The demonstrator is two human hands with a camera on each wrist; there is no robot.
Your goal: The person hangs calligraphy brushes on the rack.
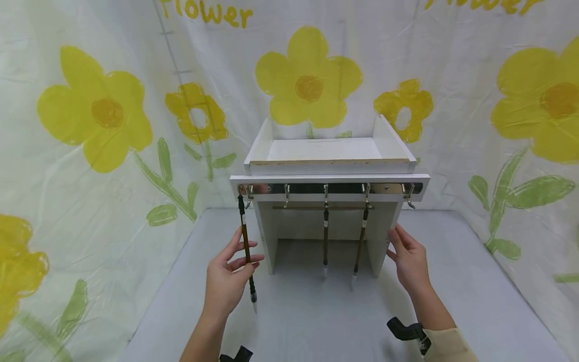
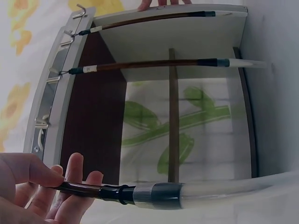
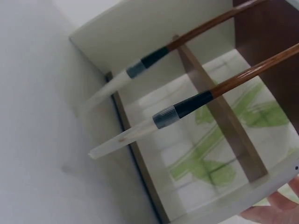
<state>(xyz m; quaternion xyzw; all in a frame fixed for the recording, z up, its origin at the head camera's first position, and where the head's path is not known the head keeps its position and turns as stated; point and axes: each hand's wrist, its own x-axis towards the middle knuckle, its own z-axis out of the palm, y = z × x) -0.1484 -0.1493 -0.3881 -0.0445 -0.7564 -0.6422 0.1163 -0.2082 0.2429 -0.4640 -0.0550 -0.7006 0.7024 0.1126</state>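
My left hand (image 1: 229,281) pinches the shaft of a calligraphy brush (image 1: 245,236) between thumb and fingers, at the left of a white wooden shelf (image 1: 325,168). The brush hangs tip down, its tip in a clear cap. Its top loop is beside the leftmost hook (image 1: 249,195); I cannot tell whether it is hooked. My right hand (image 1: 411,259) grips the front edge of the shelf's right side panel (image 1: 384,236). Two more capped brushes hang from hooks between my hands, a middle brush (image 1: 325,231) and a right brush (image 1: 362,236).
A metal rail (image 1: 307,188) with several hooks runs along the shelf's front board. The shelf stands on a pale tabletop (image 1: 325,322). Behind it hangs a white sheet (image 1: 253,100) painted with yellow flowers. A thin wooden bar (image 2: 173,116) crosses the shelf's open back.
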